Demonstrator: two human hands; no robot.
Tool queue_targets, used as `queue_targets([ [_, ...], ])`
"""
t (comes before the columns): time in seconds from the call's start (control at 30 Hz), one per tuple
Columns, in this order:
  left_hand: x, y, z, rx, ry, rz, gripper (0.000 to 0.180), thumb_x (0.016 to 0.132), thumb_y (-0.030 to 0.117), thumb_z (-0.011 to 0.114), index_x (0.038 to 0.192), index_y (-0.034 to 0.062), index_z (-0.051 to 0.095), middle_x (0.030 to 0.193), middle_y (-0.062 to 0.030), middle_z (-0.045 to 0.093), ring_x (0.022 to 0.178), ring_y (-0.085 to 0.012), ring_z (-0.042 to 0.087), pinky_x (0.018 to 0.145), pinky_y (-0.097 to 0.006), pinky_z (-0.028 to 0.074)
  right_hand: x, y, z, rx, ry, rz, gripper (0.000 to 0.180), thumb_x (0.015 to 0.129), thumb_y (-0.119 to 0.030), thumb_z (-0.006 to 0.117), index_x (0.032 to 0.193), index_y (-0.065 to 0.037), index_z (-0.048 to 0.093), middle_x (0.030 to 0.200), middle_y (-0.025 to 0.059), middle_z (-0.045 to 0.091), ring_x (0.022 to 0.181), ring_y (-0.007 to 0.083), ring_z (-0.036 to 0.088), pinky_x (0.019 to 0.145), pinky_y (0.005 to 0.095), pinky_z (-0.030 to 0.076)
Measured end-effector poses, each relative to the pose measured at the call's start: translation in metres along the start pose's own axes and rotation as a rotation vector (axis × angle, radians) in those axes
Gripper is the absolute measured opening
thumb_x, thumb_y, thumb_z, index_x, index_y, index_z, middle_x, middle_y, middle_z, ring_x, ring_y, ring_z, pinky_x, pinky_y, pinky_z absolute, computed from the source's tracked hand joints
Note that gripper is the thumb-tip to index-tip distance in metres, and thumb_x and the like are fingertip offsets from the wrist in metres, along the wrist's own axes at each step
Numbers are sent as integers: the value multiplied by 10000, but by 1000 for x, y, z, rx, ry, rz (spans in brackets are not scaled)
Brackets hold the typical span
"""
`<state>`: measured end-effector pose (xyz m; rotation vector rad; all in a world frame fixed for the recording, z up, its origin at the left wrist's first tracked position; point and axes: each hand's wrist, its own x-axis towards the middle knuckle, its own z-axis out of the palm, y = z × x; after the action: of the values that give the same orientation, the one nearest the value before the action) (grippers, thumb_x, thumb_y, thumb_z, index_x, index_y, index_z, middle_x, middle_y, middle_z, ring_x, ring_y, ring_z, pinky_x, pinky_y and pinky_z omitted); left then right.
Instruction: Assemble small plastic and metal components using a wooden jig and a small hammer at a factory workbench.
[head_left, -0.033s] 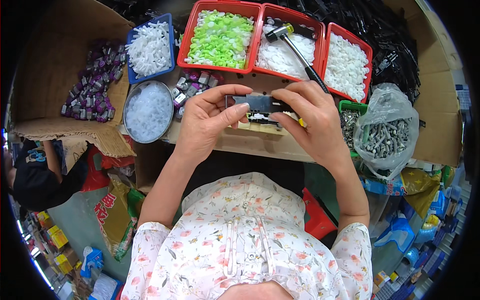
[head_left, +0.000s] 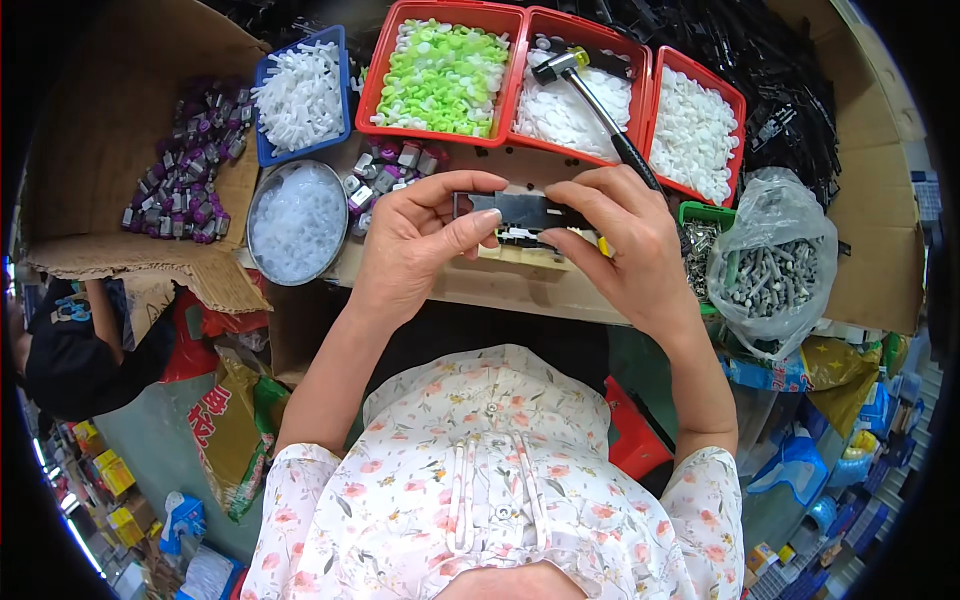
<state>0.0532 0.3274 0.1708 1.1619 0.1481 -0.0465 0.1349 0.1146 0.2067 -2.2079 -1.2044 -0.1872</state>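
Note:
Both hands meet at the middle of the worktable. Fingers and thumb of my left hand (head_left: 415, 248) pinch the left end of a flat black plastic housing (head_left: 525, 209). My right hand (head_left: 632, 240) grips its right end, covering much of that side. The housing is held level just above a cream-coloured block (head_left: 525, 257) with small white and black parts along its top. A bit of yellow shows beside my right fingers. The underside of the housing is hidden.
Behind my hands stand red bins (head_left: 441, 139) of green and white plastic pieces, with a hammer (head_left: 632, 155) lying across. Purple-and-metal parts (head_left: 385, 180) and a round bowl (head_left: 343, 235) are at left. A plastic bag (head_left: 785, 200) of grey pieces sits at right. Another person (head_left: 70, 360) is at far left.

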Motion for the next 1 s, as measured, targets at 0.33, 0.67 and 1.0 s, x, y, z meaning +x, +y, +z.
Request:
queue_targets([
  [0.33,-8,-6,-34,226,282,251,348,888,15,719,1228,-16,651,1052,-59,655,880,-79,606,746,-219,520,-21,2,25,18,-125,104,273,749,-102,786,978,-17,663,925,114,619,872,302,595,737,397,466],
  [0.67,-11,-13,-30,423,246,279,253,906,9,692,1157,-20,692,1029,-37,640,934,-74,605,794,-203,484,-16,-2,35,-74,-201,128,290,773,-131,769,1020,-37,651,958,83,603,922,275,584,769,395,435],
  [1.0,1,-29,-7,1064,39,719,271,768,3,763,1032,-13,704,990,-136,659,932,-281,642,807,-357,519,-19,7,38,-10,-218,160,299,785,-144,761,1040,-42,644,985,92,595,960,280,578,792,409,437],
])
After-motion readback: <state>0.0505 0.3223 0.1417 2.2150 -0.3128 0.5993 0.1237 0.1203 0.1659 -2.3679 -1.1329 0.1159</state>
